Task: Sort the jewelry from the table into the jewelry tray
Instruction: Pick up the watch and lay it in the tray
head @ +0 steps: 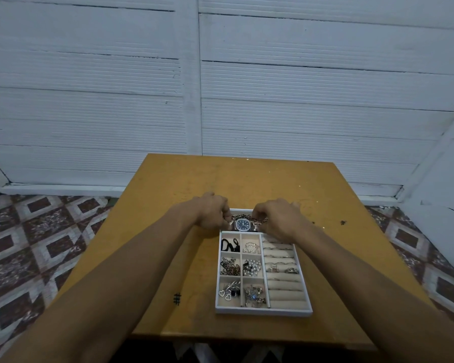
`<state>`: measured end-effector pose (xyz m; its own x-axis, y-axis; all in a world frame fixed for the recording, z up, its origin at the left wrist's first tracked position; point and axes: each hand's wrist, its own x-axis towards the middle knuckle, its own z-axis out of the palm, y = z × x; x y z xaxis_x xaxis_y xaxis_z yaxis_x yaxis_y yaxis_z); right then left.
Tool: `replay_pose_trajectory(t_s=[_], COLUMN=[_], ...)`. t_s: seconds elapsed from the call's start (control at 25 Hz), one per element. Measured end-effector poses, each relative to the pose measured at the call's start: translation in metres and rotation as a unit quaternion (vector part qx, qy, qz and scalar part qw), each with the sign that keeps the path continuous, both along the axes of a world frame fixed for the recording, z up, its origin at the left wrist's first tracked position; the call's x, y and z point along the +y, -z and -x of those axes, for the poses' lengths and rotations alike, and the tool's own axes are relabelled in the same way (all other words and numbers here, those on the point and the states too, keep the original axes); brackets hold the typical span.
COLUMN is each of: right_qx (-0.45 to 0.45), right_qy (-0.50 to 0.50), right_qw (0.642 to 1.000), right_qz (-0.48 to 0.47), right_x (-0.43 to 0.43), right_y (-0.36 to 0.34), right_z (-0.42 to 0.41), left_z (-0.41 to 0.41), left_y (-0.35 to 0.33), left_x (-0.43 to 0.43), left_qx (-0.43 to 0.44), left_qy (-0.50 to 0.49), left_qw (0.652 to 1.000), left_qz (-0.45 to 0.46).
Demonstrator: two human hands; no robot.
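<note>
Fingers [226,219] of the left hand [210,213] are curled tight and pinch the left end of a silver metal link chain [243,217]. Fingers [257,215] of the right hand [277,218] are curled likewise and pinch the chain's right end. From my remote station I read the chain as stretched between the two hands, across the long far compartment of the white rectangular jewelry tray [263,312]. Just beside the chain, in that same compartment, a silver wristwatch with a dark blue dial [243,224] lies face up. I cannot tell whether either hand also touches the watch band.

The tray rests on the yellow-brown wooden table [163,218], with its long side running away from me. Its left portion has six small compartments in two columns:

1. Far row: black cord pieces [230,244] on the left, a pale beaded silver piece [250,247] on the right.
2. Middle row: tangled dark metal chains [230,267] on the left, white pearl-like beads [251,267] on the right.
3. Near row: silver heart-shaped pendants [227,293] on the left, a cluster of blue-stone pieces [253,296] on the right.

The tray's right portion is filled with beige padded ring rolls [286,286]. Silver rings [291,270] are seated in a slot near the middle.

A black hash mark [177,299] is drawn on the table surface, left of the tray's near end.
</note>
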<state>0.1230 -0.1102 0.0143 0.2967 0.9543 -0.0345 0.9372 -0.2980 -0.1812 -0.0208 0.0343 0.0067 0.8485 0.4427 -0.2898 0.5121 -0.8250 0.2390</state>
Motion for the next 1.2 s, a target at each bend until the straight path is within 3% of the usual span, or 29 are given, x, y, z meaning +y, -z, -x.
replay_pose_trajectory(t_s=[0.16,0.44,0.64,0.8,0.92,1.04,1.2], right_qx=[0.026,0.003,-0.011,0.146,0.255,0.369,0.337], right_qy=[0.019,0.041,0.065,0.108,0.201,0.258,0.228], right_qw=[0.999,0.999,0.997,0.968,0.913,0.855,0.881], right_qz=[0.012,0.028,-0.043,-0.170,-0.248,-0.259,-0.242], right_x=[-0.003,0.000,-0.013,-0.061,-0.113,-0.152,-0.164], right_y=[0.000,-0.002,0.005,0.001,0.006,0.027,0.044], right_z=[0.000,0.007,0.017,0.028,0.045,0.065,0.063], left_z=[0.003,0.000,0.007,0.037,0.065,0.083,0.090], left_y=[0.008,0.008,0.004,0.008,0.025,0.041,0.058], left_x=[0.001,-0.015,-0.034,-0.056,-0.090,-0.127,-0.151], left_qx=[-0.046,-0.044,-0.081,-0.184,-0.254,-0.322,-0.308], left_qy=[-0.033,-0.080,-0.111,-0.164,-0.198,-0.223,-0.238], left_qw=[0.997,0.995,0.988,0.969,0.944,0.918,0.921], left_qz=[0.057,-0.045,-0.067,0.008,0.068,0.071,0.008])
